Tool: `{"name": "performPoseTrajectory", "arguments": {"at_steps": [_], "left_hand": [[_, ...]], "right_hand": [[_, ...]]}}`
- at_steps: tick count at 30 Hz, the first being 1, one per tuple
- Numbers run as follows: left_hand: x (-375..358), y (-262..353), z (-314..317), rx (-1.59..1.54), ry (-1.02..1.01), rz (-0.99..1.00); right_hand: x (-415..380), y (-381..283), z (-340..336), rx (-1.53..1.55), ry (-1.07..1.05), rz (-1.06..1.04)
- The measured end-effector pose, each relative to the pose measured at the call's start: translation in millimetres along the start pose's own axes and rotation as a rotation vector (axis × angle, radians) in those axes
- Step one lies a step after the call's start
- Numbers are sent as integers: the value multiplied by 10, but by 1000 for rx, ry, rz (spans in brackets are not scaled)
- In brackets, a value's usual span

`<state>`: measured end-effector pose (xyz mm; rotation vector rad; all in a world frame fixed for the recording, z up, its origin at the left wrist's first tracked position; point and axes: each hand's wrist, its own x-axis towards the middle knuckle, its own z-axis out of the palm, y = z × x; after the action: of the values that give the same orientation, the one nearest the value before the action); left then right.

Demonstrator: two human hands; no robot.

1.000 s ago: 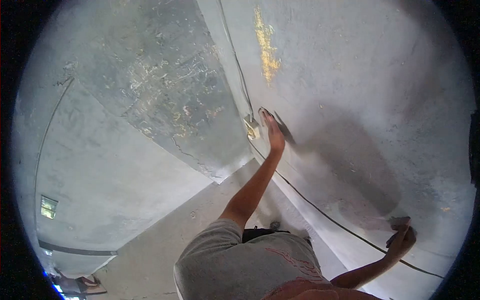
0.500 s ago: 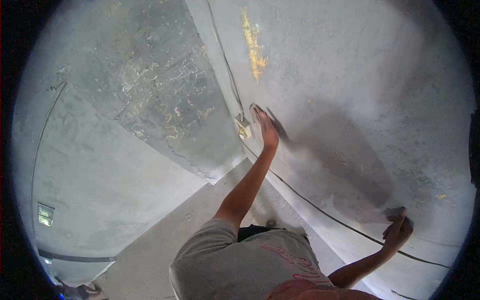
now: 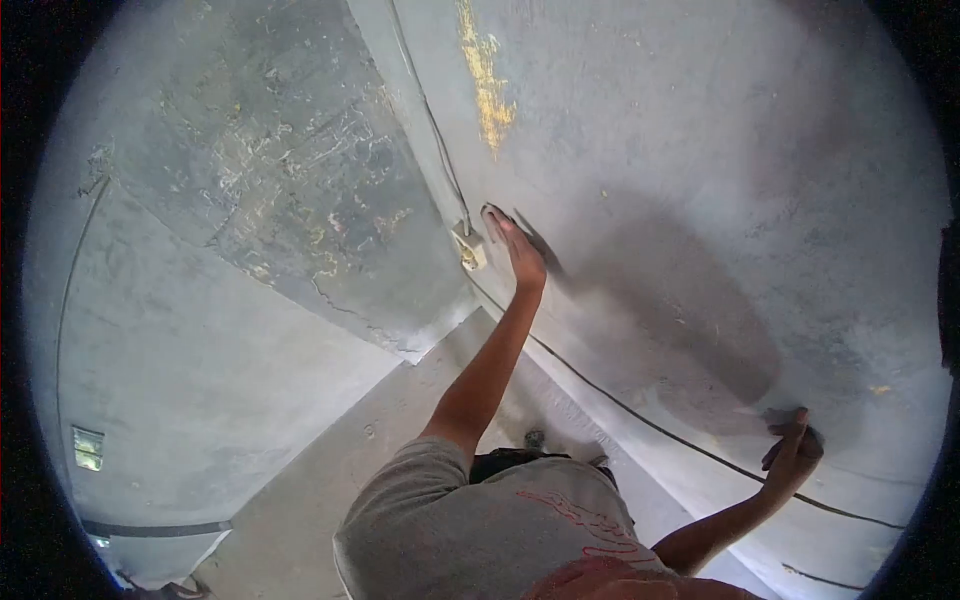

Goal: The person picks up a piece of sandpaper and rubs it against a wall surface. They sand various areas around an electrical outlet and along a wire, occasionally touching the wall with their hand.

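My left hand lies against the grey wall, fingers extended and pressed together. A thin, dark-edged piece shows at its fingertips; what it is I cannot make out. Just left of this hand is a small pale electrical box with a cable running into it from above. Lower on the right, my right hand is at the same wall, with the thumb raised and the other fingers curled. Something dark is at its fingers, too unclear to name. Shadows spread over the wall between both hands.
A dark cable runs along the lower wall, past my right forearm. A yellow patch marks the wall above. Patchy plaster covers the adjoining wall. Bare floor lies below, and a small window is at far left.
The view has shifted slightly, so the walls and box appear farther left and a little higher. Both hands keep nearly the same places on the wall.
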<state>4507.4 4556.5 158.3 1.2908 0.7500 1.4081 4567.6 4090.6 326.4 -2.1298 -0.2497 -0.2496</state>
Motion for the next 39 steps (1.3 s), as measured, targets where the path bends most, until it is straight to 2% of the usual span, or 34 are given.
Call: {"name": "performPoseTrajectory", "arguments": {"at_steps": [2, 4, 6, 9, 10, 12, 13, 15, 18, 20, 22, 23, 25, 26, 27, 29, 31, 33, 35, 37, 39], "left_hand": [[-272, -12, 28, -50, -35, 3], [-682, -75, 63, 138, -116, 26], [-935, 27, 79, 227, -183, 28], [-662, -17, 42, 169, -132, 21], [-451, -243, 17, 166, -74, 39], [-39, -122, -73, 155, 1, -23], [112, -124, -119, 146, 18, 6], [320, -240, -188, 63, 48, -115], [102, -446, -127, 125, 42, -32], [-337, -409, -66, 10, -20, -153], [-646, -193, -30, 0, -77, -102], [-595, -440, -104, 4, -71, -111], [-206, -1092, -217, 282, -85, 119], [25, -1042, -243, 274, -68, 123], [277, -946, -302, -46, -11, -137], [460, -826, -272, -388, 42, -377], [362, -791, -260, 69, 37, -257], [-6, -695, -232, -17, -21, -253], [-315, -852, -185, -132, -99, -255], [-399, -926, -232, -82, -119, -269], [-303, -439, -191, -325, -41, -425]], "right_hand": [[20, -15, -11, -49, 6, 10], [11, -22, -16, -71, -4, -115], [-5, -55, -10, -81, -13, -75], [-24, -133, 2, -74, 1, -6], [-3, -127, 3, -58, 2, -24], [9, -50, -4, -93, 10, -89], [9, -38, -4, -100, 22, -98], [28, 4, -5, -52, 18, -101], [21, 37, 7, -30, 23, -32], [7, 12, -6, -19, 15, -38], [-38, -49, 14, -28, 16, -63], [-22, -28, 17, -21, 30, -46], [11, -42, 34, -10, 42, -53], [9, -44, 38, -21, 47, -24], [5, -49, 34, -31, 56, 5], [-5, -61, 25, -19, 43, -64], [-2, -72, 30, -7, 33, -108], [22, -42, 44, -3, 49, -82], [-11, -4, 30, -21, 53, -29], [-5, 9, 24, 9, 52, -52], [-26, 45, 24, 33, 53, -54]]}}
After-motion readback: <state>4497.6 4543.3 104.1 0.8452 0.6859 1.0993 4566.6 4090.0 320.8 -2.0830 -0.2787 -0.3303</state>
